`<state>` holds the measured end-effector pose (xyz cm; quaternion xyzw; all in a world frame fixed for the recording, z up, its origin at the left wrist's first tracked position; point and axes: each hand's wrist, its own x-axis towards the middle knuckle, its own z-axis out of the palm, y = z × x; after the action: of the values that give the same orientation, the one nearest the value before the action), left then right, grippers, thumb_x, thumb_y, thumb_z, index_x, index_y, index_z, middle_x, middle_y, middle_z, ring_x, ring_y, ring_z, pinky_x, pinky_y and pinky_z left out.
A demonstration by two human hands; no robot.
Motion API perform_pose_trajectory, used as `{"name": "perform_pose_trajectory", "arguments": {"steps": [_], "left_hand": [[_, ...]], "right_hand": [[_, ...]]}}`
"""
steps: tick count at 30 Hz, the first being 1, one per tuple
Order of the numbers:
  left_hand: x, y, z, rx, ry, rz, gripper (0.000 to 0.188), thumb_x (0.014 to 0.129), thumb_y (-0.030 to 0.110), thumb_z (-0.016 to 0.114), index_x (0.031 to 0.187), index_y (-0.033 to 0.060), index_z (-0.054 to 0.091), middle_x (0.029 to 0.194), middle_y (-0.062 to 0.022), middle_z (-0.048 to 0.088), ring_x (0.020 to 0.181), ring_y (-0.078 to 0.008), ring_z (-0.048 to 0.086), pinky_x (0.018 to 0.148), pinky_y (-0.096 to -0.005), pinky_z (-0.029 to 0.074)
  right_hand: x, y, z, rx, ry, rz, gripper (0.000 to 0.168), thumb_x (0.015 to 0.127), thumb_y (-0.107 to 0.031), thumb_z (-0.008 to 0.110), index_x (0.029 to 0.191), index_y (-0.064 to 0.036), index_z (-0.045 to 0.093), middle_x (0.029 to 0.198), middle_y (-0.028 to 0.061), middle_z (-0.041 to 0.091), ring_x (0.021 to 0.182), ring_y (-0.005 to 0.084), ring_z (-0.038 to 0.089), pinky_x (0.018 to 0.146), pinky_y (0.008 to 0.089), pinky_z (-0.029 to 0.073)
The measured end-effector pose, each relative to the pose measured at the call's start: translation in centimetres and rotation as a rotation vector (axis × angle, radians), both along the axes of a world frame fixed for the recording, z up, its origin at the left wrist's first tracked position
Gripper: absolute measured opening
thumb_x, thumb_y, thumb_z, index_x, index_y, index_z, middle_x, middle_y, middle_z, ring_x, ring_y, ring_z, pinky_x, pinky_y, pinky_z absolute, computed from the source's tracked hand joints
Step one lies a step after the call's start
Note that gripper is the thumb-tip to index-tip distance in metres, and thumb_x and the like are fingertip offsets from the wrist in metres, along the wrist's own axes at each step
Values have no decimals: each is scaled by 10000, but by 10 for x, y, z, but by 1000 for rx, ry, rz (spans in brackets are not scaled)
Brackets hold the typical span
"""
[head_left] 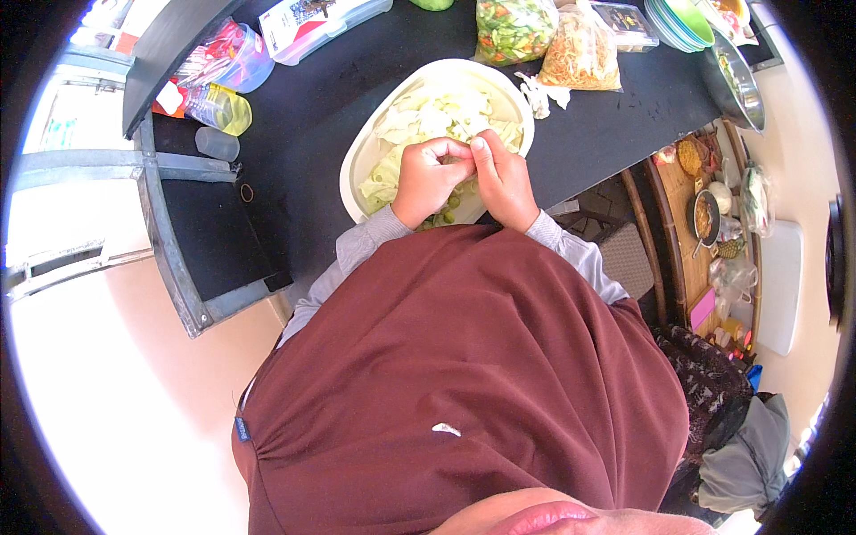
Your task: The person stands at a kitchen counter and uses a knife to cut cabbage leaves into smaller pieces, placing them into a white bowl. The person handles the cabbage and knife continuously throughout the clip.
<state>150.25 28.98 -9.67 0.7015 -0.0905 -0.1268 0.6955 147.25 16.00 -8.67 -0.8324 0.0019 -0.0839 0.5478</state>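
Observation:
My left hand [430,175] and my right hand [505,177] meet at the fingertips over a cream plastic tray [349,175]. Between the fingers is something small, mostly hidden; what it is cannot be made out. Pale green cabbage or lettuce leaves [428,110] fill the far part of the tray, and more lie at its left side. Small round green pieces [449,215] show at the near end, below my hands. The tray's near edge is partly covered by my sleeves and the dark red cloth I wear.
On the black table [301,120], bags of cut vegetables [515,30] and shredded food [580,50] stand beyond the tray. A steel bowl [739,87] and stacked plates [675,23] are far right. Cups [217,144] and plastic containers [321,27] stand left. A bamboo table [675,247] holds more food.

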Motion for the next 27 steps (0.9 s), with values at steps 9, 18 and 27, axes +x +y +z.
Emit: {"name": "perform_pose_trajectory", "arguments": {"steps": [9,18,27], "left_hand": [[3,5,4,-286,281,-76,101,757,11,660,846,-17,624,783,-61,631,682,-92,572,626,-213,462],[10,7,-2,-453,395,105,146,765,25,653,895,0,590,781,-64,625,700,-105,577,620,-211,456],[7,7,2,-490,409,110,129,777,-2,622,904,-11,600,818,-61,624,704,-104,574,647,-215,461]], "right_hand": [[1,-2,-5,65,6,-62,258,937,-259,383,864,-20,448,656,237,531,640,422,549,541,440,407],[-6,-5,1,151,22,117,309,940,-266,373,1134,-48,474,735,204,588,704,351,607,609,384,447],[-2,-6,-1,-68,-94,147,337,916,-247,393,1203,-81,451,701,202,601,673,378,604,613,439,460]]}}
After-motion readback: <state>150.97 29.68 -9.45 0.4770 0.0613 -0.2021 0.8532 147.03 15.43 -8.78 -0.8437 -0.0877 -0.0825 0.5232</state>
